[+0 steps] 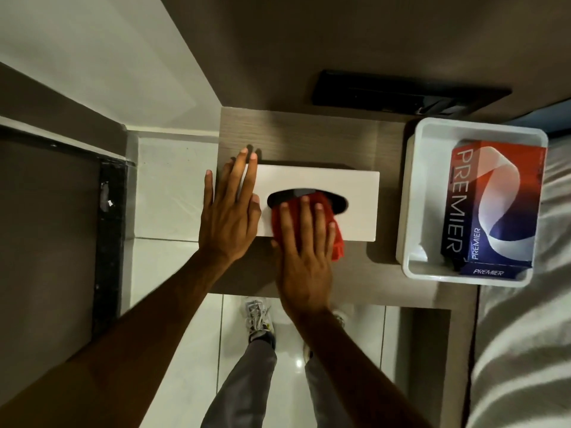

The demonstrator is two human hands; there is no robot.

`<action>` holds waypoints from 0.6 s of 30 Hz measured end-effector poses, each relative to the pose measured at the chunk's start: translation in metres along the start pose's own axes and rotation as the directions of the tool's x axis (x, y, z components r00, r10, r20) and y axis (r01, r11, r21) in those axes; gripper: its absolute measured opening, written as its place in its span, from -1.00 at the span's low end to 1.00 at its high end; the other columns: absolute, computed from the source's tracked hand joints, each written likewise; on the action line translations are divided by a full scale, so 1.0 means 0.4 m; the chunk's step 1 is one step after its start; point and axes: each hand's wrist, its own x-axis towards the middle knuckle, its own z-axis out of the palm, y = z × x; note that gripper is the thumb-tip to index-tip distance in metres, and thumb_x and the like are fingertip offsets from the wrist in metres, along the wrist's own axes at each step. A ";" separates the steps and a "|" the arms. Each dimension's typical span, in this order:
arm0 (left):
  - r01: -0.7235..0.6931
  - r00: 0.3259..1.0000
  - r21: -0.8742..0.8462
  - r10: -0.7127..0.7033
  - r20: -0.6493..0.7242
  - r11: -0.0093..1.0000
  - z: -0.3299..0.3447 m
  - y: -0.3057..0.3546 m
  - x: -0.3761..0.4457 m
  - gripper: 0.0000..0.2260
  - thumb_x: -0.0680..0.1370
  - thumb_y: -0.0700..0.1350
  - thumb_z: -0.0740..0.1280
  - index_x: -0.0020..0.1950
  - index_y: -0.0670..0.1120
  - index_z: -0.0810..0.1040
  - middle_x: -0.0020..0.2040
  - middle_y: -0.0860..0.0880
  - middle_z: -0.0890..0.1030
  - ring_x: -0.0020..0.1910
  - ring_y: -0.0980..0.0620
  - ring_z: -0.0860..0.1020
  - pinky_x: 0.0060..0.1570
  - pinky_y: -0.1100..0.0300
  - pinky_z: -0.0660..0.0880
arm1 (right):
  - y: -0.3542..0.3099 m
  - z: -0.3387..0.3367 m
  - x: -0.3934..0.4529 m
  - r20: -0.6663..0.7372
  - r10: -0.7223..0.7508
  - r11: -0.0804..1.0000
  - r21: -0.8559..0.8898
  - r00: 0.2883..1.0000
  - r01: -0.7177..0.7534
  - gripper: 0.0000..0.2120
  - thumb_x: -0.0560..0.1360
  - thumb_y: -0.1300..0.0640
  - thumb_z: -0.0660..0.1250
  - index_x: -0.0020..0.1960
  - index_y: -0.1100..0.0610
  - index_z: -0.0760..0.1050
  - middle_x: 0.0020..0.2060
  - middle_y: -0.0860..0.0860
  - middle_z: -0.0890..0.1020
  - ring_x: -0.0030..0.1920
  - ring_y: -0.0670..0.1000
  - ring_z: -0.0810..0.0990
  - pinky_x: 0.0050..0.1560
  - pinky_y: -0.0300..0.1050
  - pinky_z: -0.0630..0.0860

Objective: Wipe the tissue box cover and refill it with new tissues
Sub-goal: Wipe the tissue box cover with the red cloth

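A white tissue box cover [355, 193] with a dark oval slot lies on a wooden bedside shelf [309, 140]. My left hand [230, 211] rests flat on the cover's left end, fingers spread. My right hand [304, 251] presses a red cloth [335, 239] flat against the cover's top and front edge, partly over the slot. A red and blue "PREMIER" tissue box [494, 205] stands in a white tray [414, 180] to the right.
A bed with pale sheets [531, 304] fills the right side. A black panel [386, 94] sits in the wall behind the shelf. Below the shelf are white floor tiles and my feet [259, 322]. A dark door frame [108, 242] is at left.
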 end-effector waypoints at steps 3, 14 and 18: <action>-0.003 1.000 0.023 0.003 0.003 1.000 -0.002 0.000 0.000 -0.45 0.69 -0.01 -0.02 0.68 -0.01 -0.05 0.70 -0.05 0.00 0.68 -0.09 0.05 0.61 -0.24 0.06 | 0.053 -0.013 0.008 0.035 -0.211 0.977 -0.037 0.977 0.212 -0.29 0.59 0.25 0.29 0.66 -0.02 0.11 0.66 0.08 0.12 0.67 0.14 0.02 0.61 0.24 0.09; 0.007 1.000 0.130 -0.005 -0.013 0.991 -0.022 0.020 -0.008 -0.44 0.69 0.04 -0.05 0.68 -0.03 -0.11 0.70 -0.14 -0.02 0.67 -0.18 0.06 0.61 -0.26 0.04 | 0.238 -0.229 -0.053 0.139 0.167 0.961 0.200 0.976 -0.193 -0.23 0.58 0.35 0.17 0.65 -0.11 -0.02 0.67 0.03 0.03 0.66 0.12 0.04 0.51 0.18 0.35; 0.152 0.984 -0.001 -0.152 -0.097 0.988 -0.027 0.042 -0.029 -0.44 0.71 0.06 0.01 0.67 -0.10 0.00 0.67 -0.20 0.06 0.66 -0.20 0.10 0.62 -0.23 0.04 | 0.383 -0.273 -0.054 -0.060 0.417 0.826 0.440 0.907 -0.351 -0.43 0.65 0.11 0.24 0.58 0.01 0.09 0.51 0.12 0.39 0.46 0.19 0.46 0.26 0.29 0.58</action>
